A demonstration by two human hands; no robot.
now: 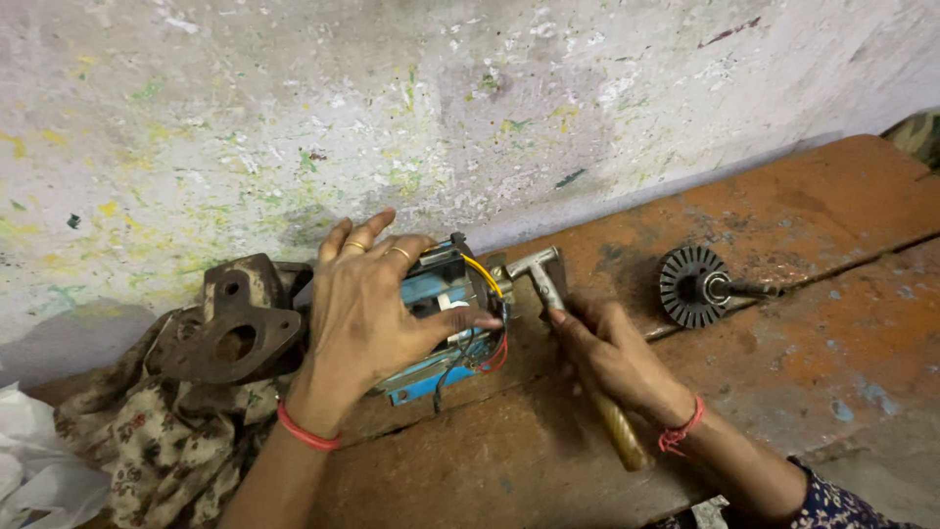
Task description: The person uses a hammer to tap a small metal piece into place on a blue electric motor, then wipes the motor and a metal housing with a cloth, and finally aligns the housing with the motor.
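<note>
Motor stator [446,318], a blue-cased block with a metal core and yellow, red and black wires spilling from its open end, lies on its side on the worn orange tabletop [803,323] close to the wall; nearest the camera, the right hand [612,358] is closed around the wooden handle of a small hammer [558,294], gripping high up near the steel head, which sits touching or just beside the stator's end, a short grip that suits light, controlled taps rather than full swings; a red thread band circles that wrist; the left hand [367,309] is spread flat over the top of the stator, fingers fanned toward the wall and the thumb hooked across the open end near the wires, pressing down so the casing seems to be kept from rolling or sliding under the hammer; it wears rings and a red bangle; to the left of the stator, touching a patterned cloth [166,446], rests a rusty cast bracket [235,323] with round holes, set aside within reach; a white plastic bag [34,470] shows at the left edge; farther right on the tabletop, well apart from both hands, a black finned rotor on its shaft [700,286] lies on its side; behind everything stands a paint-flecked wall [441,108].
</note>
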